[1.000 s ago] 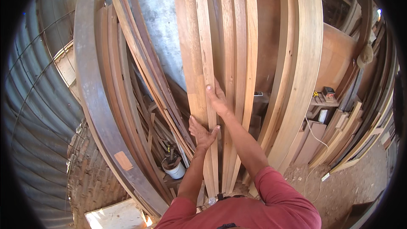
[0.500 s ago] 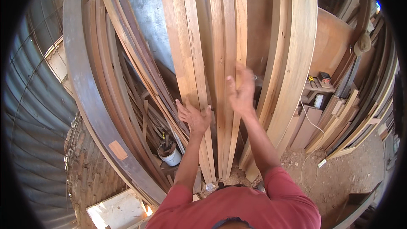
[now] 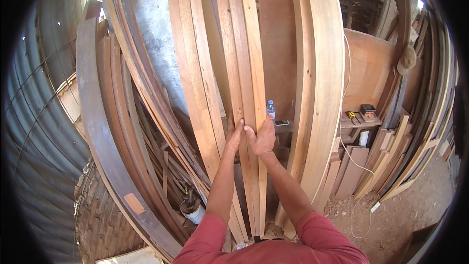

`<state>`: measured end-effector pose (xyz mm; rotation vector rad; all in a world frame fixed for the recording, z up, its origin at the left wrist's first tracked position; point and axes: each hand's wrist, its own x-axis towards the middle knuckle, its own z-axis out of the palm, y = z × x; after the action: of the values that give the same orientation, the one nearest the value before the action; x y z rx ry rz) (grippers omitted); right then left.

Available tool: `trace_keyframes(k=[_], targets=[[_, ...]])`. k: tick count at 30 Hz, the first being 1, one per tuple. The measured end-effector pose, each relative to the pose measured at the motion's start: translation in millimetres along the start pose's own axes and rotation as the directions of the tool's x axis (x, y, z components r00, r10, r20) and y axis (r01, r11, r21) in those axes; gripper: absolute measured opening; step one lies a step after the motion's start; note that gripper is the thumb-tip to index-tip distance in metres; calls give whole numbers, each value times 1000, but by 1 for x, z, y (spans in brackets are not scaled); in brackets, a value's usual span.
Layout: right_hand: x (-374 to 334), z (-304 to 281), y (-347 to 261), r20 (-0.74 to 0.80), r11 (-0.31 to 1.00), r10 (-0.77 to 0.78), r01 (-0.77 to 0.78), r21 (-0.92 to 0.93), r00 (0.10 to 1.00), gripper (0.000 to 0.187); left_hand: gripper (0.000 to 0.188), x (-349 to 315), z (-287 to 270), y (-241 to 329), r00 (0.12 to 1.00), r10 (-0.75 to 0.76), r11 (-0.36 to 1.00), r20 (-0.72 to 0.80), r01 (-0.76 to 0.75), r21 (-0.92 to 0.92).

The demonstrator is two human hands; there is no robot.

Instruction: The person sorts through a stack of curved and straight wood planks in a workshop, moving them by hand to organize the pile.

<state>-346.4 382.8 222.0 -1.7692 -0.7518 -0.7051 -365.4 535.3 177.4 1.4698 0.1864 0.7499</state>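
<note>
In the middle, a group of long narrow wooden boards stands upright, leaning away from me. My left hand is closed round the left edge of this group, with its thumb on the front face. From the right edge, my right hand grips the same boards, and its thumb lies close to the left thumb. The fingers of both hands are mostly hidden behind the wood. Just left of my left hand leans another pair of light boards. Beyond my right hand, a water bottle stands beside a small dark phone-like device.
At right lean wide pale planks, with a white cord running down beside them. A low shelf carries small items. Dark curved-looking planks stand at left, near a white bucket of tools. Corrugated metal forms the left wall.
Both hands have come together onto the middle boards; the left one left the neighbouring pair, and the right one closed from a raised, spread pose. The view has shifted, showing the bottle.
</note>
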Motion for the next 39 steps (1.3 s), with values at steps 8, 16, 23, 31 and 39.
trace_keyframes(k=[8, 16, 23, 31, 39], targets=[[1, -2, 14, 32, 998, -7, 5, 65, 999, 78, 89, -22, 13, 3, 997, 64, 958, -51, -75, -278], [2, -3, 22, 17, 984, -69, 65, 166, 997, 65, 119, -105, 30, 50, 990, 95, 973, -103, -115, -202], [2, -12, 22, 56, 984, -74, 64, 165, 996, 65, 124, -207, 3, 72, 992, 63, 979, -108, -82, -185], [-3, -20, 20, 183, 988, -28, 0, 153, 983, 68, 121, -313, -53, 98, 982, 163, 961, -99, -181, -209], [-19, -26, 20, 244, 999, 40, -35, -25, 969, 68, 57, -400, -40, 170, 819, 367, 929, -441, -342, 139]])
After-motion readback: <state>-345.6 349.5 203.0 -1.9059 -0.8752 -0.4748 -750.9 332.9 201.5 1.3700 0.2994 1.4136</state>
